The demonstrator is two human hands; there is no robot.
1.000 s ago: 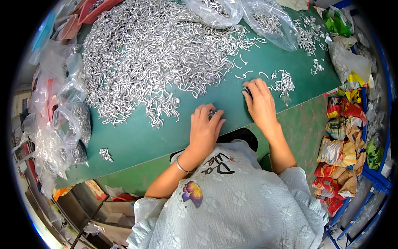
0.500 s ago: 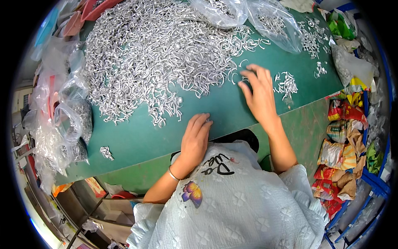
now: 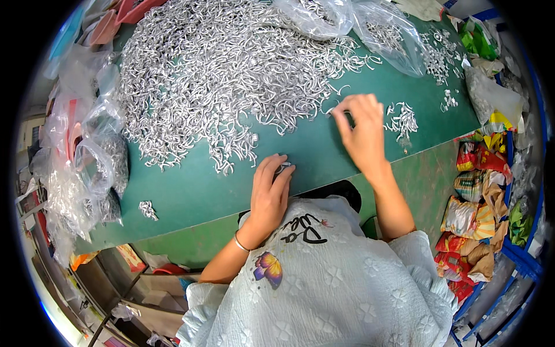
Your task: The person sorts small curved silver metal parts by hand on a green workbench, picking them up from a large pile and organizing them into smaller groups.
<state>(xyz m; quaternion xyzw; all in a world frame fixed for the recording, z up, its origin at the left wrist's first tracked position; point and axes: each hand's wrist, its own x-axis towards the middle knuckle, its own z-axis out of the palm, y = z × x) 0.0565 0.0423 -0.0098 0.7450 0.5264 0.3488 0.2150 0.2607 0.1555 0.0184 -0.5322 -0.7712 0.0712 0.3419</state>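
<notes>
A large heap of small curved silver metal pieces (image 3: 231, 75) covers the far left and middle of the green table (image 3: 191, 194). Near the table's front edge, my left hand (image 3: 269, 188) is bent closed, with a small silver metal piece (image 3: 282, 168) showing between its fingers. My right hand (image 3: 363, 130), slightly blurred, is at the right edge of the heap. Its thumb and forefinger are closed at a curved silver metal piece (image 3: 330, 110). Just right of that hand lies a small pile of silver pieces (image 3: 402, 118).
Clear plastic bags (image 3: 388, 37) holding metal pieces lie at the far right, near scattered small pieces (image 3: 439, 61). More filled bags (image 3: 110, 162) stand on the left. A little cluster of pieces (image 3: 148, 210) sits near the front left. Colourful packets (image 3: 468, 217) fill the blue rack at right.
My right hand's fingers have drawn together and its fingertips have shifted slightly down at the heap's edge. My left fingers have parted a little, showing the piece between them.
</notes>
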